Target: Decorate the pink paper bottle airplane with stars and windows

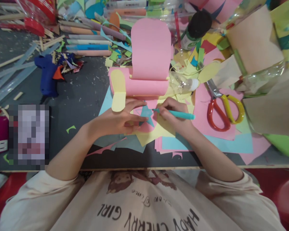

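The left hand (118,117) lies flat with fingers spread, its fingertips pressing a blue paper star (147,113) against pink paper (149,128); it is not clenched. The right hand (173,110) grasps a turquoise pen (181,114), its tip at the star's right edge. Taking the star as the dial's centre, a pink paper model (150,48) stands at twelve o'clock, a jar (194,35) at one, and scissors (217,93) with red and yellow handles at three. A blue glue gun (47,77) lies at ten, markers (90,47) near eleven.
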### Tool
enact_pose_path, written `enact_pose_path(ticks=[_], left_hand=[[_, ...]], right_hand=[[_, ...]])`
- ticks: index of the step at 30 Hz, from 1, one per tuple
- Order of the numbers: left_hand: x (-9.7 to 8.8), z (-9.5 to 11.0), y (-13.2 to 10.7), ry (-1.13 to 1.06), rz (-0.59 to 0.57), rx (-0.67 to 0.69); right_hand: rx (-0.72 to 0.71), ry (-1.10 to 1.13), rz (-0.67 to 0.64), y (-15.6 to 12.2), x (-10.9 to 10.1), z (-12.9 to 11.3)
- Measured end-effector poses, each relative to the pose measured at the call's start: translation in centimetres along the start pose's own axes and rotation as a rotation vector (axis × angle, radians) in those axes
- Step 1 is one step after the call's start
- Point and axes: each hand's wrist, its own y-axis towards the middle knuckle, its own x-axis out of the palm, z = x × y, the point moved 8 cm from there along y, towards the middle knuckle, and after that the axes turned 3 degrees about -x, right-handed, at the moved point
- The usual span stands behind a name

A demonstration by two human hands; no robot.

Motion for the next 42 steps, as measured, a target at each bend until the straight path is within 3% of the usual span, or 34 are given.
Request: enact_pose_path(ticks=[4, 12, 19, 22, 28, 32, 36, 42], left_hand=[[0.0, 0.1, 0.0, 0.007, 0.021, 0.018], [-0.8, 0.8, 0.4, -0.04, 0.014, 0.045], [-0.5, 0.7, 0.5, -0.029, -0.024, -0.007], [-0.3, 0.3, 0.4, -0.039, -0.038, -0.047], [-0.4, 0.4, 0.3, -0.055, -0.012, -0.002], [-0.5, 0.5, 0.4, -0.062, 0.01, 0.027], [-0.6, 0.6, 0.4, -0.051, 0.028, 0.04], [-0.3, 0.4, 0.3, -0.045, -0.02, 0.007]], right_hand=[[0.028, 0.095, -0.006, 0.2, -0.2, 0.7], [0.066, 0.029, -0.138, -0.5, 0.7, 0.7], [0.023, -0.103, -0.091, -0.6, 0.6, 0.3], [0.026, -0.116, -0.13, -0.6, 0.9, 0.2], [-0.019, -0.14, -0.137, -0.5, 0.7, -0.1], [0.01, -0.132, -0.212, -0.6, 1.2, 0.1], [-0.056, -0.155, -0.126, -0.4, 0.7, -0.3], [-0.032, -0.136, -0.157, -0.5, 0.9, 0.0]])
